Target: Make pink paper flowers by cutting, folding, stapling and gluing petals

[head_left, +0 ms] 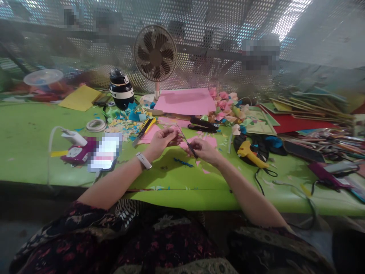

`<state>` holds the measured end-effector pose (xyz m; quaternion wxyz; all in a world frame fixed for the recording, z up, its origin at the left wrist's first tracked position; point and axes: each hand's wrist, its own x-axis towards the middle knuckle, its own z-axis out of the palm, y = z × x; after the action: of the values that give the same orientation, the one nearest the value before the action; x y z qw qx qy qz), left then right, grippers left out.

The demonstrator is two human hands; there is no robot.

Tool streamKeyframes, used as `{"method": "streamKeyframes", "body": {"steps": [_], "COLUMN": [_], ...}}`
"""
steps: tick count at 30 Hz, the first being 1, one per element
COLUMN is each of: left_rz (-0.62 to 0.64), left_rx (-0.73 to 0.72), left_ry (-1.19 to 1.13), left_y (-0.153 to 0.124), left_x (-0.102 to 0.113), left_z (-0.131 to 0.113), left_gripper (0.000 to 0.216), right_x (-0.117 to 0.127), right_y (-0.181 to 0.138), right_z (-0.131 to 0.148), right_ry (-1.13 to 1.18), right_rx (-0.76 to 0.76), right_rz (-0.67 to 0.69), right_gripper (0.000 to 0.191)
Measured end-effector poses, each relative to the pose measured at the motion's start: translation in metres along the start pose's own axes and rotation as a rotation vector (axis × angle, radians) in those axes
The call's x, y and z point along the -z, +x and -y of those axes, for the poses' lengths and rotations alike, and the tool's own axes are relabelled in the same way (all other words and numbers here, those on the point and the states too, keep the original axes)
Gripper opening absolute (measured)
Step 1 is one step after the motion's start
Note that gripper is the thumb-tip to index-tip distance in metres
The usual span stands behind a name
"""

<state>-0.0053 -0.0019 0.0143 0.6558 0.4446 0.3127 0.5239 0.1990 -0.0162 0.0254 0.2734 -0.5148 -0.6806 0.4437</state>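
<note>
My right hand [203, 149] is closed round the dark handles of a pair of scissors [186, 141], whose thin blades point up and left. My left hand [163, 139] pinches a small thin piece I cannot make out, held right at the scissor blades. A white watch band sits on my left wrist. Both hands hover over the green table [34, 152], above pink paper scraps [210, 141] and a small blue scrap [182, 163].
A pink sheet [185, 101], a small fan [155, 55], paper flowers [224, 106], a black stapler [203, 125], a yellow utility knife [145, 130], a tape roll [96, 125], a yellow glue gun [252, 154], a phone [104, 154] and stacked card sheets [308, 108] crowd the table.
</note>
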Motion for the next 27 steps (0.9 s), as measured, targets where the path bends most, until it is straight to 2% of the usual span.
{"method": "streamKeyframes", "body": {"steps": [5,13,27], "left_rz": [0.020,0.012,-0.004], "left_rx": [0.001,0.005,0.028], "left_ry": [-0.022,-0.018,-0.014], "left_y": [-0.0006,-0.0015,-0.0014], "left_x": [-0.0011,-0.0018,-0.0020], "left_z": [0.0013,0.0008,-0.0020], "left_gripper": [0.042,0.042,0.033], "right_x": [0.0007,0.0017,0.0012], "right_y": [0.0009,0.0000,-0.0027], "right_z": [-0.0030,-0.0017,0.0034], "right_ry": [0.030,-0.043,-0.099], "right_rx": [-0.011,0.032,0.063], "right_rz": [0.027,0.015,-0.059], "right_gripper": [0.052,0.052,0.054]}}
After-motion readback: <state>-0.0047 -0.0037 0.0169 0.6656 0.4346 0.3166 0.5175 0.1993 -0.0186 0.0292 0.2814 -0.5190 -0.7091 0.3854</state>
